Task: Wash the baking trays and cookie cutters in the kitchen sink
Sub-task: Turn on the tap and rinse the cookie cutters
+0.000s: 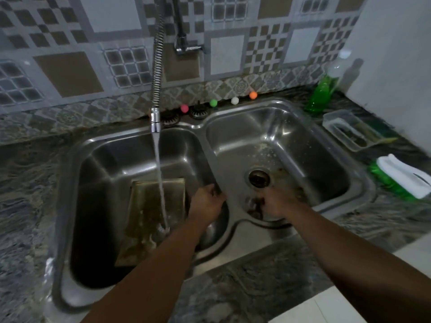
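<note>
Your left hand [205,202] rests over the divider between the two basins of the steel sink [363,183], its fingers curled over the ridge; whether they actually hold anything there is too blurred to tell. Your right hand [277,201] is down in the right basin, just near of the drain [258,178], with its fingers bent over something dark and smeared against the basin floor. The motion blur hides what that thing is, and I cannot tell whether your hand is grasping it or only pressing on it.

The baking tray [149,215] lies in the left basin, tilted, its far edge higher and its near end lower against the basin floor. Its surface looks greasy and brownish. Water [161,183] runs from the spring-necked faucet [155,117] and strikes the tray near its right side, just left of your left forearm.

Along the far rim of the sink sit four small balls: pink [184,108], green [213,103], white [234,100] and orange [253,95]. On the tabletop [23,183] to the far right stands a bottle of green dish liquid [320,96], with a clear plastic container [349,130] nearer and a white-and-green scrub brush [401,176] nearer still.
</note>
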